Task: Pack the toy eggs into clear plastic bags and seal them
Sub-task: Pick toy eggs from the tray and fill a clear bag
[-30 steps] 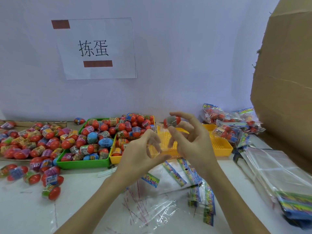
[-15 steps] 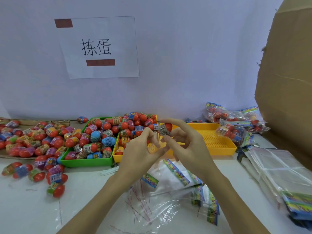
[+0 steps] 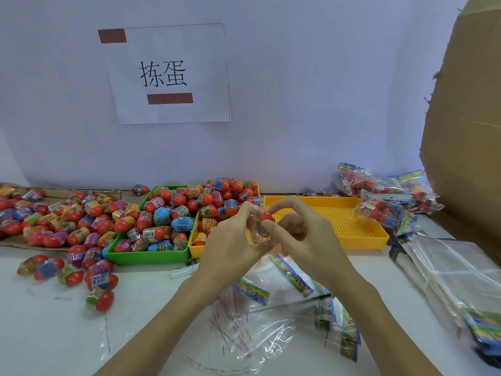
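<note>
My right hand (image 3: 303, 237) pinches a red toy egg (image 3: 266, 217) between thumb and fingers, above the gap between the trays. My left hand (image 3: 233, 240) grips the mouth of a clear plastic bag (image 3: 256, 232) right beside the egg; the bag is barely visible between my fingers. A green tray (image 3: 147, 256) and a yellow tray (image 3: 193, 246) are heaped with wrapped eggs. More eggs (image 3: 54, 218) lie loose on the left. Flat clear bags (image 3: 271, 294) with coloured header strips lie under my wrists.
A yellow perforated tray (image 3: 352, 226) sits behind my right hand. Filled bags (image 3: 385, 196) pile at the back right beside a cardboard box (image 3: 466, 131). A stack of clear bags (image 3: 455, 272) lies at the right. Torn film and red strips (image 3: 235, 327) litter the front.
My right hand has brought the egg down and turned it, red end up, against the bag mouth held by my left hand. Both hands sit slightly lower.
</note>
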Tool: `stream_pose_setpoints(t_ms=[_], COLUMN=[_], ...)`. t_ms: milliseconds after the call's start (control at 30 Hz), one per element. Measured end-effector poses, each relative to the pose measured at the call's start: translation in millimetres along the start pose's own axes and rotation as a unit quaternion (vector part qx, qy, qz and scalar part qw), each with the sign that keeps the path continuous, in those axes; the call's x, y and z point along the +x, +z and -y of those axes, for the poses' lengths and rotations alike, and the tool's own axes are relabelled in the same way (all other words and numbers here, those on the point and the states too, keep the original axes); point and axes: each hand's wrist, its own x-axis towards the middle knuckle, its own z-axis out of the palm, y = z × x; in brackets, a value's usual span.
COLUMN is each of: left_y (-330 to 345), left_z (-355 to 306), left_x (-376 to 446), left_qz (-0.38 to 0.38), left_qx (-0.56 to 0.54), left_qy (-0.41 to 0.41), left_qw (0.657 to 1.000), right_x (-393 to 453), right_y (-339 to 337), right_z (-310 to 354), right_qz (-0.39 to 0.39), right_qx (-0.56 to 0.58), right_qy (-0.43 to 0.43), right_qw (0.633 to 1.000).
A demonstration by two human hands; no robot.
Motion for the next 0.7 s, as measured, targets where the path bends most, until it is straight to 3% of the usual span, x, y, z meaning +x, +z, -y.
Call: stream_pose_setpoints(t_ms=[200, 367, 700], left_y=[4.5, 4.7, 2.0], left_z=[2.3, -1.4, -1.4], left_x=[0.4, 0.3, 0.5], left_qz=[0.010, 0.006, -0.013], left_qx=[-0.066, -0.090, -0.100], left_qy=[-0.016, 0.011, 0.013], left_qw=[0.998, 0.996, 0.995], right_x=[-1.2, -1.4, -1.3], right_y=[6.2, 1.3, 3.9], right_z=[-2.0, 1.3, 7.0], right_qz=[-0.008, -0.080, -0.062], right_qx=[-0.056, -0.012, -0.023], right_qy=[-0.008, 0.012, 0.049], right_qw=[0.998, 0.997, 0.997])
